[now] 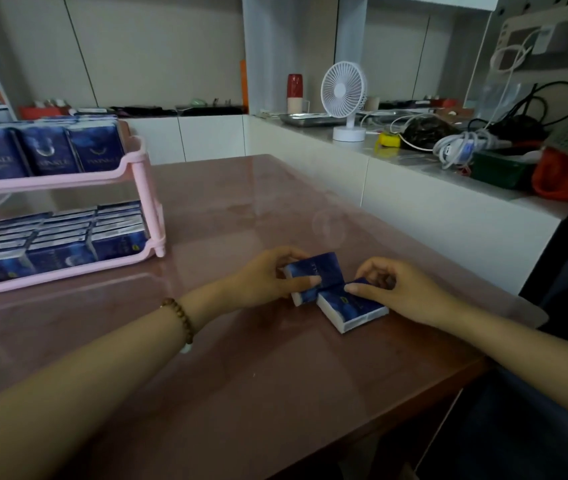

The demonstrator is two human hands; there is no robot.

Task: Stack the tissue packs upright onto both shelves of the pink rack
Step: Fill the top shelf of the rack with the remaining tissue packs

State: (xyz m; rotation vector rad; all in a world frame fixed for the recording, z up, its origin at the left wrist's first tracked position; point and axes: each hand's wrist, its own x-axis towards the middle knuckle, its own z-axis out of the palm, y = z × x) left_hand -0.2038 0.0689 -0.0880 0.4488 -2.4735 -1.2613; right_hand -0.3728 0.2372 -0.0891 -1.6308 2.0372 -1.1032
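Two blue tissue packs are held low at the centre of the frame, touching at one corner on the pinkish worktop (241, 209). The left-hand pack (317, 268) is gripped by the left hand (265, 282), thumb on its top face and fingers curled over its far edge; it appears tipped up slightly. The right-hand pack (355, 308) lies flat and is pinched by the right hand (403, 289) at its far end. Their long axes cannot be told for certain.

The pink rack (150, 199) stands at the left of the frame, up and left of the hands and well apart from them, so the left hand is nearer. Its upper shelf (67, 180) and lower shelf (67, 273) are already lined with packs; a free slot cannot be made out. The rack's raised rims and right post would have to be cleared. A white desk fan (343, 91) and tangled cables (455, 147) are kept on the ledge at upper right.
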